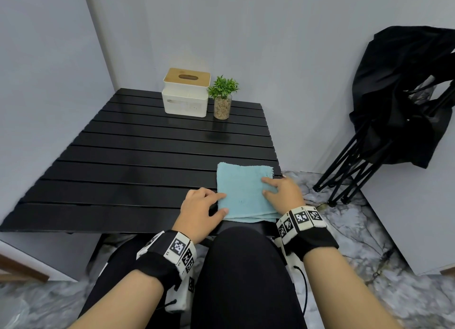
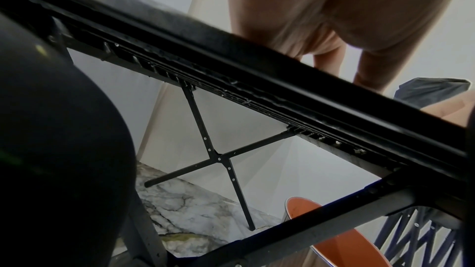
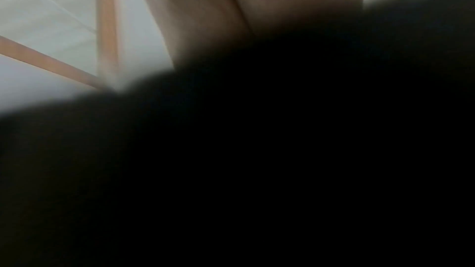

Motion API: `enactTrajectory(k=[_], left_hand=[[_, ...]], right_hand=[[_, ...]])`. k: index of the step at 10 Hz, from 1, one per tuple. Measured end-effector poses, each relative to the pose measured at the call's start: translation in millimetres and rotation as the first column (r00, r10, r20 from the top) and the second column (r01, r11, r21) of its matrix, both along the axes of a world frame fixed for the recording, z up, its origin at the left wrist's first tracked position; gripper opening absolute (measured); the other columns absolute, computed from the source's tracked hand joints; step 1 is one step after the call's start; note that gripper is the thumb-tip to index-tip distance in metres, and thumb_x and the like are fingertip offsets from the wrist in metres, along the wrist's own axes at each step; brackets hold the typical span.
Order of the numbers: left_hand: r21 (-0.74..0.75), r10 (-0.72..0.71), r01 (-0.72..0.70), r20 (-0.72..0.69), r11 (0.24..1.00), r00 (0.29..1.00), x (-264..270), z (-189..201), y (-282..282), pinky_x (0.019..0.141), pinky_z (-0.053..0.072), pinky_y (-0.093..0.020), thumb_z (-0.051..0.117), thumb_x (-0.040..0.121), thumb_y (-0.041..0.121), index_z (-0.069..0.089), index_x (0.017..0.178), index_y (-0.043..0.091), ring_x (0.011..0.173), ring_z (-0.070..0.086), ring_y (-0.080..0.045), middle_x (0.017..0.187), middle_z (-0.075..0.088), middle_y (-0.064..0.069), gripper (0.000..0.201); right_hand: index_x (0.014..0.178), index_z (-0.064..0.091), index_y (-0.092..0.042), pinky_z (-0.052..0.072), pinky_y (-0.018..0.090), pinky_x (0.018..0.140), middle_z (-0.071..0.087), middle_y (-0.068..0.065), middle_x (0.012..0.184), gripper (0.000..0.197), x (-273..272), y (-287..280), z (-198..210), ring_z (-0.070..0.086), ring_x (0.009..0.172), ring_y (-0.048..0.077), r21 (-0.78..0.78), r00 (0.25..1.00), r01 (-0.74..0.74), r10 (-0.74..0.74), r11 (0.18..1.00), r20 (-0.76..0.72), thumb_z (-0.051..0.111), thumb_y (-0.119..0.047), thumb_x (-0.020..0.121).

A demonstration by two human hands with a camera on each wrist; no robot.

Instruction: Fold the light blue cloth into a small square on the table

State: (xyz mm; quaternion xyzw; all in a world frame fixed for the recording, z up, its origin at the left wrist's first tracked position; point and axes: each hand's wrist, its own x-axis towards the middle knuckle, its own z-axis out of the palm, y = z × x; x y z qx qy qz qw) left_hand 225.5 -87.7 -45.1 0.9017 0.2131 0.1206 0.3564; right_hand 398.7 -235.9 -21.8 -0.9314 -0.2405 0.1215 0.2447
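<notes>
The light blue terry cloth (image 1: 242, 193), already folded into a small layered square, lies flat at the near right corner of the black slatted table (image 1: 138, 151), its near side running along the table's near edge, where several stacked layers show. The left hand (image 1: 200, 211) rests on the table at the cloth's left side, fingers loosely bent, with a fingertip and the thumb touching the cloth's left edge and near left corner; it grips nothing. The right hand (image 1: 283, 193) lies on the right part of the cloth with fingers spread and nearly straight, pressing it down rather than holding it. Both wrist views look from below the table edge and add little; the right one is mostly dark. The cloth looks light, soft and limp, with a nap that should cling to itself but may slide on the glossy slats, so any further fold is best taken by pinching two corners of one side through all layers while the other hand pins the stack. The fuzzy far right corner looks slightly out of line. At the far edge stands a white tissue box with a wooden lid (image 1: 186, 93); whether it holds tissues cannot be told. Just to its right, a clear glass jar (image 1: 222, 107) filled with pebbles holds a small green plant (image 1: 223, 86).
</notes>
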Motion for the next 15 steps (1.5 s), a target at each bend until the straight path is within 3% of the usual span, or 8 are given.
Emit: enactTrajectory(k=[1,2,4,6,8,12,14,15], left_hand=[[0.025,0.039,-0.038,-0.010,0.999,0.999,-2,1,-5,0.105,0.030,-0.032,0.056,0.090,0.044,0.055,0.128,0.036,0.110,0.038,-0.012,0.098,0.052,0.015,0.039],[0.044,0.070,-0.068,-0.031,0.997,0.997,-2,6,-9,0.094,0.020,-0.027,0.053,0.092,0.045,0.055,0.126,0.040,0.110,0.041,-0.011,0.092,0.053,0.016,0.035],[-0.016,0.091,-0.091,-0.006,0.996,0.996,-4,9,-14,0.088,0.015,-0.027,0.053,0.093,0.039,0.058,0.123,0.040,0.110,0.042,-0.006,0.092,0.056,0.019,0.030],[-0.046,0.038,-0.040,-0.049,0.998,0.998,2,12,-28,0.088,0.015,-0.027,0.053,0.093,0.039,0.059,0.120,0.040,0.112,0.043,-0.007,0.094,0.057,0.020,0.028],[-0.024,0.023,-0.024,-0.072,0.999,0.997,-4,10,-30,0.088,0.016,-0.029,0.050,0.094,0.039,0.058,0.122,0.040,0.115,0.040,-0.008,0.100,0.058,0.018,0.029],[-0.042,0.006,-0.009,-0.080,0.999,0.997,-10,12,-32,0.092,0.016,-0.029,0.053,0.092,0.038,0.059,0.121,0.039,0.114,0.040,-0.011,0.100,0.056,0.015,0.029],[0.032,0.019,-0.016,-0.106,0.999,0.994,-37,20,-20,0.099,0.027,-0.032,0.054,0.091,0.039,0.059,0.119,0.041,0.115,0.041,-0.015,0.111,0.052,0.011,0.028],[0.069,0.048,-0.041,-0.104,0.997,0.993,-77,29,2,0.099,0.024,-0.030,0.052,0.093,0.042,0.057,0.116,0.046,0.113,0.040,-0.004,0.111,0.050,0.019,0.024]], right_hand=[[0.134,0.049,-0.039,0.037,0.033,0.107,0.049,0.010,0.137,0.052,-8,-5,-2,0.049,0.124,0.028,-0.065,0.998,0.045,-0.047,0.997,-0.040,0.061,-0.039,0.084],[0.144,0.036,-0.034,0.034,0.035,0.111,0.047,0.008,0.144,0.062,-16,-8,5,0.042,0.133,0.028,-0.158,0.996,-0.034,0.020,0.987,-0.088,0.060,-0.038,0.086],[0.143,0.043,-0.018,0.032,0.023,0.109,0.047,0.002,0.146,0.056,-21,-9,16,0.046,0.132,0.019,-0.013,0.993,-0.065,0.063,0.998,-0.095,0.061,-0.018,0.089],[0.139,0.049,-0.018,0.033,0.022,0.107,0.051,0.003,0.142,0.052,-17,-26,17,0.048,0.130,0.019,-0.009,0.995,-0.022,0.021,1.000,-0.097,0.062,-0.015,0.088],[0.143,0.040,-0.027,0.038,0.031,0.108,0.048,0.013,0.137,0.058,-27,-33,6,0.052,0.121,0.027,-0.040,0.996,-0.023,0.019,0.999,-0.082,0.060,-0.027,0.089],[0.143,0.042,-0.024,0.033,0.027,0.107,0.043,0.015,0.134,0.054,-47,-40,11,0.046,0.124,0.027,0.001,0.999,0.040,-0.039,0.999,-0.017,0.059,-0.028,0.091],[0.138,0.047,-0.027,0.034,0.034,0.109,0.042,0.009,0.131,0.049,-55,-46,8,0.041,0.125,0.028,-0.026,0.993,0.075,-0.072,0.997,0.094,0.057,-0.033,0.090],[0.137,0.049,-0.027,0.033,0.035,0.111,0.043,0.006,0.133,0.050,-63,-63,7,0.040,0.126,0.025,0.032,0.989,0.116,-0.118,0.993,0.091,0.059,-0.032,0.088]])
